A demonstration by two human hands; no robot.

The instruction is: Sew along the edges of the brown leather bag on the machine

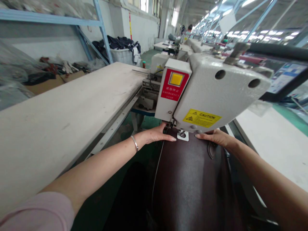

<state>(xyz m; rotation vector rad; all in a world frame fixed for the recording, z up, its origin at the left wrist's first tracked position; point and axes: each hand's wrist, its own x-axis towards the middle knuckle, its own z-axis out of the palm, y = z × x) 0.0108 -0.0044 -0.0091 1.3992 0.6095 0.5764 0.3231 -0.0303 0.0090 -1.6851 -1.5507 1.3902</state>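
Observation:
A dark brown, smooth leather-like piece [185, 176] drapes toward me from under the head of a white sewing machine [216, 86]. My left hand [160, 134] grips its left edge, thumb lying on top and the other fingers mostly hidden. On the right side, my right hand [215, 136] holds the same piece with its thumb on the surface; its fingers go out of sight under the machine head. Between the two thumbs a small whitish metal plate with a round opening [185, 138] rests against the piece. A curved, loop-like detail [211, 150] shows near my right hand.
A pale tabletop [79, 109] extends on the left, another [276, 144] on the right. The red emergency stop panel with its yellow button [176, 79] faces me. Behind stand a blue shelf frame [103, 35] and a grey bin of dark cloth [122, 56].

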